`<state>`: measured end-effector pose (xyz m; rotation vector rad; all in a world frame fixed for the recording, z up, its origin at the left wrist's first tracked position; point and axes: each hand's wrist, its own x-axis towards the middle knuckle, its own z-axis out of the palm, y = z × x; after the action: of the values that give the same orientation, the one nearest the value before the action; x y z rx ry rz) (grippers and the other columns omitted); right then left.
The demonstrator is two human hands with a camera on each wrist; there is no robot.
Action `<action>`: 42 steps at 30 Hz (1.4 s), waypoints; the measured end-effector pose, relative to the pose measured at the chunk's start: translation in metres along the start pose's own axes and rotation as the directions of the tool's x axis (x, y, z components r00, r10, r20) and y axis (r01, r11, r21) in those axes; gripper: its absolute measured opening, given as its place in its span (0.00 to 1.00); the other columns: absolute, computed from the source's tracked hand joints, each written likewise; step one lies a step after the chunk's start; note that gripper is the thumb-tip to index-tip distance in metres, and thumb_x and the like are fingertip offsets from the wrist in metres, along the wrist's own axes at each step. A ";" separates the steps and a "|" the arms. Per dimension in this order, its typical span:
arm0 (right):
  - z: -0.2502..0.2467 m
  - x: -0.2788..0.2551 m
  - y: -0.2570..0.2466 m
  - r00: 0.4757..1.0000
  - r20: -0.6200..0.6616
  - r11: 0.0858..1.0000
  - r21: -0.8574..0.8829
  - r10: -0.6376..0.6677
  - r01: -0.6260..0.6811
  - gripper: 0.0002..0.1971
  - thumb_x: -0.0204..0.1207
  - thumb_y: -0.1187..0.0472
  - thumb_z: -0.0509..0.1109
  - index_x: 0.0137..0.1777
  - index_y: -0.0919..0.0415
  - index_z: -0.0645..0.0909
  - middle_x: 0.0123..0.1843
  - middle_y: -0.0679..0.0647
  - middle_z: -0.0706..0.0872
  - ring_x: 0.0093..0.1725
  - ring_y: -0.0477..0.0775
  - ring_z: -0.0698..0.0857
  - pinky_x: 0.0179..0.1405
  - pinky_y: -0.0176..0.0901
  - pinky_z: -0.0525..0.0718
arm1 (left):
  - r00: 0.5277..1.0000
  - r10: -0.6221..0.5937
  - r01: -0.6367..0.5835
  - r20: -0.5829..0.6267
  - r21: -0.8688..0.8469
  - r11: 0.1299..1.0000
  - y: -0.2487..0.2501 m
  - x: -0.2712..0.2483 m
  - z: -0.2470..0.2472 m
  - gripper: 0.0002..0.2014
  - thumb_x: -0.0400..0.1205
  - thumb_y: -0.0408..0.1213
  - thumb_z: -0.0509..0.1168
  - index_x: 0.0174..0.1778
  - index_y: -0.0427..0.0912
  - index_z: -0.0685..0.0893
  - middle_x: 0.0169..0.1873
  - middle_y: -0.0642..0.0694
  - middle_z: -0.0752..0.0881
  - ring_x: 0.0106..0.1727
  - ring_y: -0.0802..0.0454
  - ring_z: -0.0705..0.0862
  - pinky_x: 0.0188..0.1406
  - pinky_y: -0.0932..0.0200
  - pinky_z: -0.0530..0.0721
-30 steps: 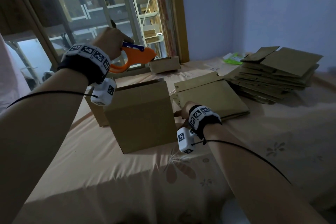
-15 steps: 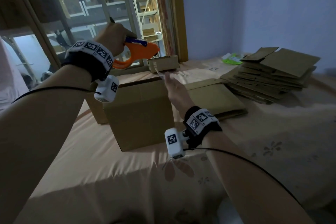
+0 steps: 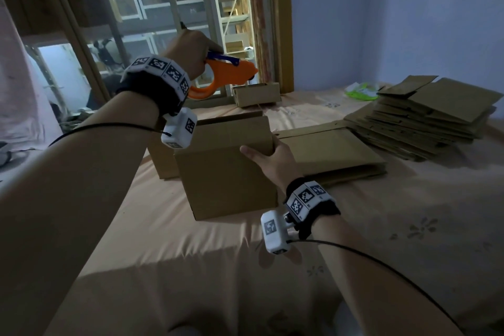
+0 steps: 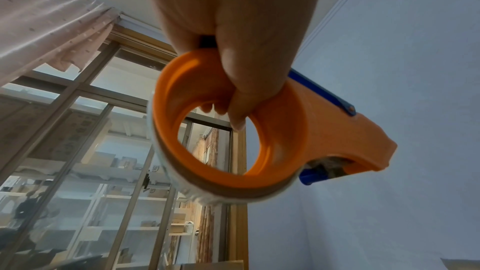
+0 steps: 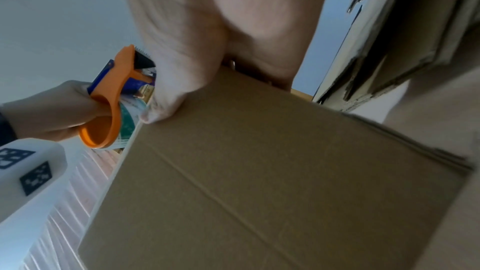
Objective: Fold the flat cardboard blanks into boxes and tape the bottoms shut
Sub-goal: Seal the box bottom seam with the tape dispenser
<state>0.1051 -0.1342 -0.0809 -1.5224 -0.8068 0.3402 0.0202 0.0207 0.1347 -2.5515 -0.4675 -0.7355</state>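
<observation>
A folded cardboard box (image 3: 226, 172) stands on the bed, its top side closed. My right hand (image 3: 268, 154) grips its upper right corner, thumb on the near face and fingers round the side. In the right wrist view the thumb (image 5: 166, 100) presses the box (image 5: 259, 171). My left hand (image 3: 191, 49) holds an orange tape dispenser (image 3: 226, 73) in the air above and behind the box. The left wrist view shows my fingers curled through the dispenser's (image 4: 285, 130) ring, with a tape roll on it.
A pile of flat blanks (image 3: 425, 117) lies at the right, with a single flat blank (image 3: 327, 153) between it and the box. Another box (image 3: 161, 158) stands behind on the left, a small box (image 3: 256, 94) by the window. A green packet (image 3: 360, 90) lies far back.
My right hand rose from the bed beside the box towards the dispenser, then came down and took the box's upper right corner. The left hand with the dispenser barely moved.
</observation>
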 end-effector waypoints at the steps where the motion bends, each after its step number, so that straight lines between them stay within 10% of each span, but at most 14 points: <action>1: -0.001 -0.003 0.001 1.000 0.007 1.000 0.010 0.002 -0.003 0.28 0.65 0.41 0.80 0.62 0.50 0.81 0.47 0.39 0.87 0.50 0.41 0.86 0.52 0.39 0.85 | 1.000 0.004 -0.004 0.000 0.002 1.000 0.000 -0.001 0.000 0.20 0.78 0.21 0.62 0.61 0.44 0.86 0.48 0.38 0.88 0.51 0.40 0.85 0.54 0.46 0.83; 9: 0.002 -0.019 0.013 0.999 -0.052 0.999 -0.038 0.012 -0.014 0.26 0.73 0.39 0.72 0.65 0.56 0.82 0.58 0.51 0.89 0.58 0.51 0.86 0.61 0.45 0.83 | 0.999 0.025 -0.025 -0.030 0.005 1.000 0.005 0.000 0.001 0.21 0.80 0.21 0.59 0.63 0.45 0.85 0.50 0.37 0.88 0.54 0.39 0.84 0.54 0.49 0.83; 17: 0.000 -0.019 0.014 0.997 -0.075 0.988 -0.154 0.023 -0.034 0.29 0.72 0.35 0.71 0.60 0.58 0.84 0.44 0.45 0.87 0.48 0.49 0.86 0.55 0.46 0.85 | 0.999 0.016 -0.017 -0.033 -0.039 0.999 0.018 0.006 -0.005 0.21 0.79 0.19 0.60 0.61 0.44 0.86 0.49 0.38 0.87 0.50 0.41 0.85 0.50 0.47 0.87; 30: -0.005 -0.020 0.018 0.995 -0.068 0.967 -0.239 0.077 -0.091 0.35 0.68 0.28 0.68 0.49 0.64 0.85 0.47 0.57 0.91 0.47 0.55 0.88 0.54 0.53 0.87 | 0.997 0.028 -0.032 -0.068 -0.054 0.998 0.030 0.010 -0.007 0.21 0.79 0.18 0.59 0.62 0.42 0.85 0.51 0.39 0.87 0.52 0.42 0.86 0.50 0.52 0.85; 36: -0.007 -0.024 0.015 0.988 -0.046 0.937 -0.311 0.150 -0.157 0.36 0.67 0.24 0.63 0.44 0.62 0.78 0.34 0.55 0.84 0.34 0.53 0.83 0.30 0.42 0.76 | 0.997 0.039 -0.041 -0.067 -0.027 0.999 0.033 0.007 -0.008 0.21 0.79 0.17 0.57 0.61 0.41 0.85 0.49 0.37 0.88 0.51 0.41 0.86 0.50 0.48 0.86; 42: -0.012 -0.026 0.008 0.985 -0.020 0.914 -0.371 0.169 -0.164 0.28 0.68 0.23 0.62 0.43 0.50 0.72 0.35 0.55 0.85 0.38 0.55 0.85 0.30 0.42 0.75 | 0.998 0.035 -0.035 -0.057 -0.007 0.999 0.030 0.004 -0.005 0.21 0.80 0.20 0.59 0.64 0.42 0.84 0.50 0.38 0.88 0.52 0.41 0.85 0.54 0.46 0.85</action>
<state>0.0964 -0.1597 -0.0935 -1.9551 -0.7824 0.3345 0.0343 -0.0064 0.1310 -2.5327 -0.4010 -0.7960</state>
